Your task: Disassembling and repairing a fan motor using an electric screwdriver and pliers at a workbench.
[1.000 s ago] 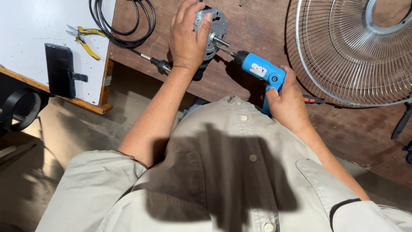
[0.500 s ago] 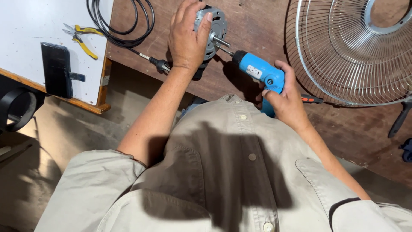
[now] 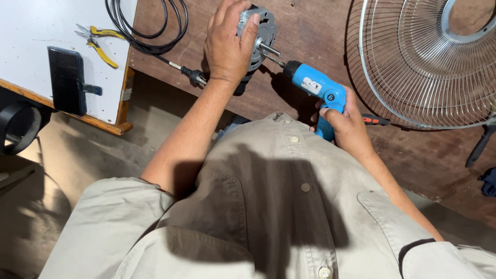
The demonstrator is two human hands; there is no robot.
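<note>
**Motor held, driver at its face**

Brown wooden bench (image 3: 320,31) fills my view from above, scuffed and bare in patches. My left hand (image 3: 227,44) is closed over the top of a grey fan motor (image 3: 261,33), fingers wrapped round its housing, I'd judge to stop it turning or sliding. The motor lies on its side, shaft pointing toward my right. My right hand (image 3: 346,121) is clenched round the grip of a blue electric screwdriver (image 3: 315,88), whose bit reaches the motor's face just below the shaft; the tool lies in line with the screw, which should keep the bit seated.

Just left of the motor lies a black plug (image 3: 196,77), its black cable (image 3: 147,28) coiled beyond it. Further left of the motor, on a white board (image 3: 31,20), rest yellow-handled pliers (image 3: 98,41) and a dark phone (image 3: 66,80). Well right of the motor sits a wire fan guard (image 3: 413,62), dished like a bowl with nothing in it that I can see. An orange-and-black handle (image 3: 374,120) pokes out beside my right hand.
</note>
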